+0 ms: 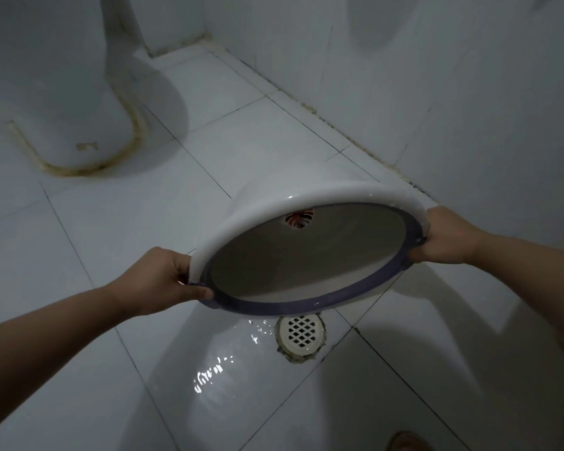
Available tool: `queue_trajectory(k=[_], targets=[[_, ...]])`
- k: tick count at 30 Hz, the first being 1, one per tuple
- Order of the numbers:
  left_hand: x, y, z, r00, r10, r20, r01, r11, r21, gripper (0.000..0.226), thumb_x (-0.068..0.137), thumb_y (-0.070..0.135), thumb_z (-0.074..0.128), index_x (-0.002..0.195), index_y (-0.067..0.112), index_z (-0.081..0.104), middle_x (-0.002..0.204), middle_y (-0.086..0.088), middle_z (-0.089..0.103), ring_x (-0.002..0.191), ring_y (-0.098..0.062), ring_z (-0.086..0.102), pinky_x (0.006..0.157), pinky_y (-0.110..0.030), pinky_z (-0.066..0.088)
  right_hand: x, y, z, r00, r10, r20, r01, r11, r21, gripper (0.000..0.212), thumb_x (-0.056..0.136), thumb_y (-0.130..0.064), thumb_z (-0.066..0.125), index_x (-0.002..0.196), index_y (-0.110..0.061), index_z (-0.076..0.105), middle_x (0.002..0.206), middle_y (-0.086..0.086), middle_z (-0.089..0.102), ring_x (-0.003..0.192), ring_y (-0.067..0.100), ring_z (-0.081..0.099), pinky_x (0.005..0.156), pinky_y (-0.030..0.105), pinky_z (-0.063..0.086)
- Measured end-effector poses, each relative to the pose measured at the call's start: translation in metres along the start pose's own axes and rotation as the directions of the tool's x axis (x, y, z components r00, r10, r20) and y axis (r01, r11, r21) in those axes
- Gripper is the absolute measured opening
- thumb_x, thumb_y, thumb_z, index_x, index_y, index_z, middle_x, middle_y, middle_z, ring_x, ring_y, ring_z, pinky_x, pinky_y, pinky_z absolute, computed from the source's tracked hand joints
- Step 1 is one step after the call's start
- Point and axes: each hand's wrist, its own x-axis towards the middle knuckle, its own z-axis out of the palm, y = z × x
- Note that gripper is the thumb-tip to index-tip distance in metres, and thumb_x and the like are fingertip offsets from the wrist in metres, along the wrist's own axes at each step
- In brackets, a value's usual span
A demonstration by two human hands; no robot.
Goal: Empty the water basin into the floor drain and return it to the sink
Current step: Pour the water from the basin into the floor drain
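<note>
Basin (267, 219) hangs steeply tipped, its lower rim just above the floor drain (299, 333), with no water visible inside. Our left hand (157, 281) and right hand (446, 237) each have fingers clamped on opposite rim edges. Wet floor (215, 372) glistens below our left fingers. We judge pouring finished; next comes righting it and carrying it to the sink, unseen here.
</note>
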Motion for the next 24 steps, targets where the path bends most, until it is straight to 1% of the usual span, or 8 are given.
queue_trajectory(k=[2,3,6,8,11,16,20,24], targets=[[-0.002,0.0,0.0,1.0,0.027,-0.004,-0.027,0.999,0.02,0.017,0.066,0.023,0.081,0.082,0.02,0.077,0.049,0.048,0.051,0.064,0.02,0.057,0.058,-0.003,0.041,-0.001,0.0,0.001,1.0,-0.006,-0.014,0.006,1.0,-0.018,0.022,0.051,-0.01,0.083,0.068,-0.01,0.069,0.067,0.009,0.064,0.055,0.009,0.051,0.042,0.013,0.036],[-0.002,-0.001,0.0,0.999,0.034,-0.011,-0.033,0.999,0.024,0.017,0.066,0.023,0.081,0.083,0.02,0.078,0.048,0.048,0.05,0.064,0.02,0.057,0.058,-0.003,0.041,-0.001,0.0,0.001,1.0,-0.012,-0.02,0.011,1.0,-0.025,0.025,0.051,-0.01,0.083,0.072,-0.004,0.071,0.068,0.013,0.064,0.053,0.009,0.05,0.039,0.01,0.036],[-0.005,-0.002,0.001,0.999,0.043,-0.025,-0.042,0.999,0.025,0.017,0.065,0.023,0.082,0.081,0.02,0.078,0.048,0.048,0.05,0.062,0.022,0.056,0.057,-0.001,0.039,-0.002,-0.001,0.001,1.0,-0.023,-0.017,0.023,0.999,-0.038,0.024,0.053,-0.009,0.082,0.071,0.0,0.069,0.064,0.014,0.061,0.05,0.009,0.049,0.041,0.006,0.036],[-0.005,-0.002,0.001,0.998,0.051,-0.032,-0.05,0.998,0.029,0.015,0.064,0.022,0.083,0.078,0.02,0.078,0.047,0.048,0.05,0.059,0.023,0.055,0.056,0.0,0.038,-0.003,-0.002,0.0,1.0,-0.02,-0.014,0.019,0.999,-0.05,0.021,0.055,-0.01,0.081,0.067,0.001,0.068,0.058,0.011,0.059,0.048,0.011,0.048,0.04,0.007,0.036],[-0.007,-0.002,0.001,0.998,0.051,-0.039,-0.05,0.998,0.034,0.014,0.063,0.022,0.083,0.076,0.02,0.077,0.046,0.047,0.05,0.056,0.022,0.055,0.054,0.0,0.037,-0.005,-0.005,0.0,0.999,-0.046,-0.023,0.045,0.997,-0.06,0.02,0.054,-0.011,0.082,0.059,-0.004,0.064,0.049,-0.001,0.051,0.046,0.009,0.047,0.04,0.007,0.035],[-0.011,-0.002,0.002,0.998,0.053,-0.026,-0.052,0.998,0.039,0.016,0.063,0.024,0.083,0.078,0.023,0.078,0.047,0.047,0.05,0.056,0.019,0.056,0.054,-0.001,0.038,-0.005,-0.005,0.0,0.996,-0.09,-0.023,0.087,0.991,-0.099,0.02,0.056,-0.012,0.08,0.062,0.0,0.066,0.052,0.005,0.052,0.046,0.012,0.046,0.041,0.008,0.035],[-0.013,-0.002,0.002,0.998,0.063,-0.03,-0.062,0.998,0.033,0.016,0.063,0.023,0.083,0.078,0.022,0.078,0.047,0.049,0.048,0.055,0.023,0.054,0.055,0.0,0.037,-0.006,-0.005,0.0,0.995,-0.101,-0.021,0.099,0.99,-0.101,0.021,0.056,-0.012,0.08,0.056,-0.002,0.062,0.046,0.0,0.048,0.044,0.016,0.046,0.039,0.008,0.034],[-0.013,-0.002,0.001,0.996,0.085,-0.019,-0.084,0.996,0.039,0.017,0.063,0.025,0.083,0.08,0.022,0.078,0.048,0.052,0.045,0.058,0.026,0.053,0.057,0.001,0.038,-0.005,-0.005,0.0,0.993,-0.114,-0.008,0.112,0.984,-0.141,0.02,0.057,-0.017,0.081,0.059,-0.006,0.065,0.054,0.006,0.054,0.047,0.015,0.048,0.038,0.011,0.032]])
